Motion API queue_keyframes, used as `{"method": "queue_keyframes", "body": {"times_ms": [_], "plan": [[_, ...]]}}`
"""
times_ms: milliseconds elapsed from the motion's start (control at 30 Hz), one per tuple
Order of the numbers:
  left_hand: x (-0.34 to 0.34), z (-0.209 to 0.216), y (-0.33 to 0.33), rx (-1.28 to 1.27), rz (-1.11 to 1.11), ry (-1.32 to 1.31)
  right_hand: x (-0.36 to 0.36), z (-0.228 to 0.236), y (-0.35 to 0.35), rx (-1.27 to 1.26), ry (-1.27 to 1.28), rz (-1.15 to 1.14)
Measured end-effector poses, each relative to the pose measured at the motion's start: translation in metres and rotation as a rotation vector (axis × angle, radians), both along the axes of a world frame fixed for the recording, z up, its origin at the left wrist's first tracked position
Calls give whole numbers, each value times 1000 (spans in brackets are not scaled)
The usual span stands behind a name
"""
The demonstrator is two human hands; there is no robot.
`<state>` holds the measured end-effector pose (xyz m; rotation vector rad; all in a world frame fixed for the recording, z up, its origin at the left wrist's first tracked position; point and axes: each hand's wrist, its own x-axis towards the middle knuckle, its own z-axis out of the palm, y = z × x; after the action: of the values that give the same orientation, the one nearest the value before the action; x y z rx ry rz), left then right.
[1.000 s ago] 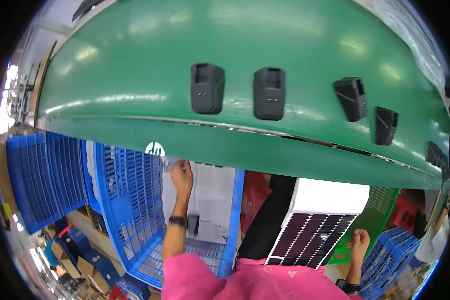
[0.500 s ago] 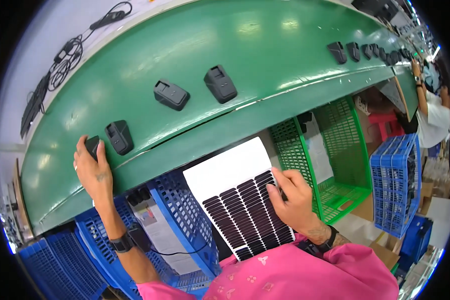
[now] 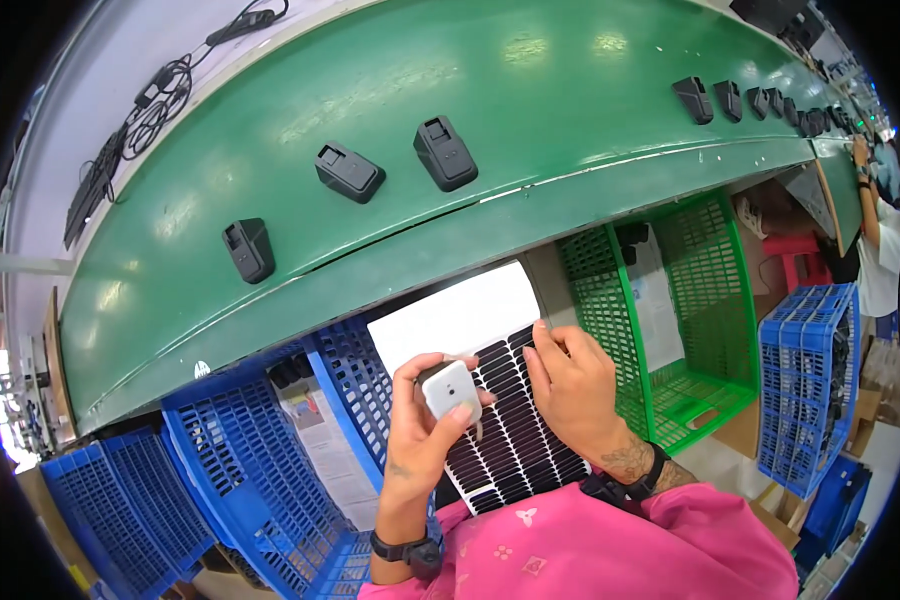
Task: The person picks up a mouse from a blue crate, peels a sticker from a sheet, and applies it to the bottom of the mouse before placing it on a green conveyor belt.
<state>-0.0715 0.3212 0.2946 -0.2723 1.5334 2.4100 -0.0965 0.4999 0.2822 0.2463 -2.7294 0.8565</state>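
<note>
My left hand is closed around a small black device, its pale grey face with two dark dots turned up. It is held over the left side of a white sheet bearing rows of black labels, which lies across my lap. At the sheet's upper right edge, the thumb and forefinger of my right hand are pinched together; whether a single label is between them cannot be made out. On the green work surface ahead stand three black devices: a left one, a middle one and a right one.
More black devices line the far right of the green surface. Blue crates stand at my left, a green crate and blue crate at right. Cables lie far left. Another person is at far right.
My left hand has taken the leftmost black device off the green surface and brought it over the label sheet, pale face up. My right hand has stayed at the sheet's edge, its fingers drawn closer together.
</note>
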Motion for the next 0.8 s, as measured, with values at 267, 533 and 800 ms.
{"method": "queue_keyframes", "body": {"times_ms": [267,533,800], "plan": [[-1,6,3,-135,-33,-42,-1,-3,5,-125,-47,-51],[10,11,18,-28,46,-55,15,41,22,-659,-235,58],[18,50,34,-59,-130,-4,5,93,6,-1305,-803,117]]}}
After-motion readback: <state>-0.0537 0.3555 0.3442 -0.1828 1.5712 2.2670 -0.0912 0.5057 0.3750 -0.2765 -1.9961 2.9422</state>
